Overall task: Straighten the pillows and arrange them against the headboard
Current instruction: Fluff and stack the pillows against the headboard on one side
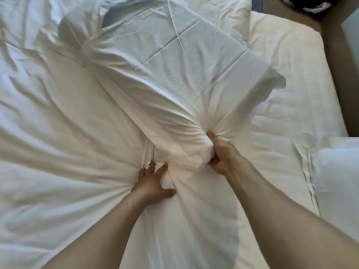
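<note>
gripping the creased white cotton pillow by its bunched corner, the right hand clenches; left hand clutches the soft rumpled duvet

A bed in soft daylight, seen from above

A rumpled white duvet covers the left of the bed, its folds catching soft light with grey shadows between. To the right lies the bare quilted mattress, cream-toned and stitched in rows. Beyond its right edge runs a strip of brown floor, with a dark, blurred object at the top.
</note>
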